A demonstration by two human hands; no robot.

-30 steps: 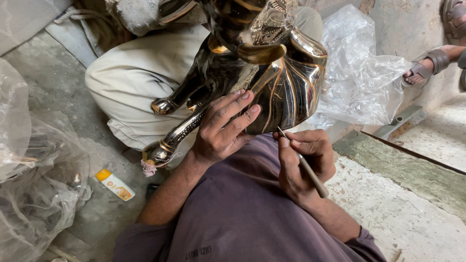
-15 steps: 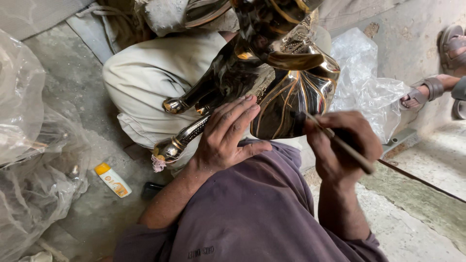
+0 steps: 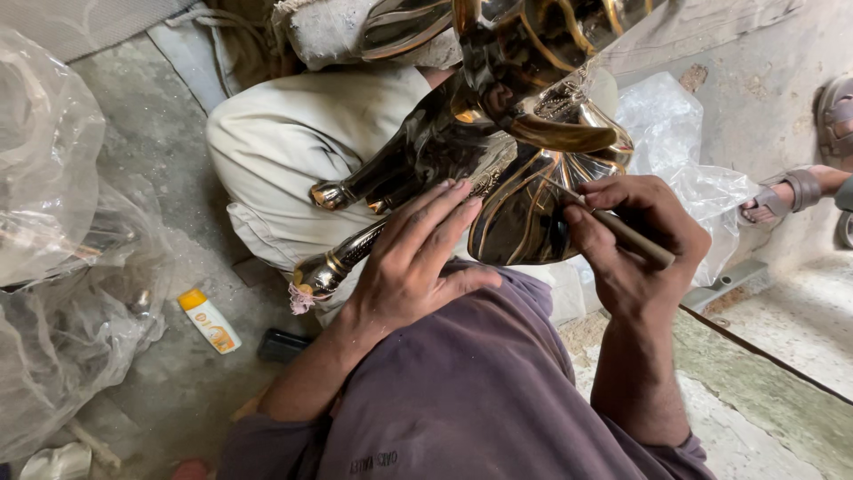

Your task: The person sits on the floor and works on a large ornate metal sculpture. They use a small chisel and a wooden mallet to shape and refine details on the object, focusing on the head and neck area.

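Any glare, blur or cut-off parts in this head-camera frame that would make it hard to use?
Head view: soft even daylight, no hard shadows. The shiny metal figure throws bright streaked reflections that break up its outline, and its top is cut by the frame edge. Left hand, right hand and thin tool are sharp; plastic bags glare at left.

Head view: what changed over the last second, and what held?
The right hand rose and brought its thin tool up against the shiny metal figure. The left hand stayed flat on the figure; the small tube on the floor did not move.
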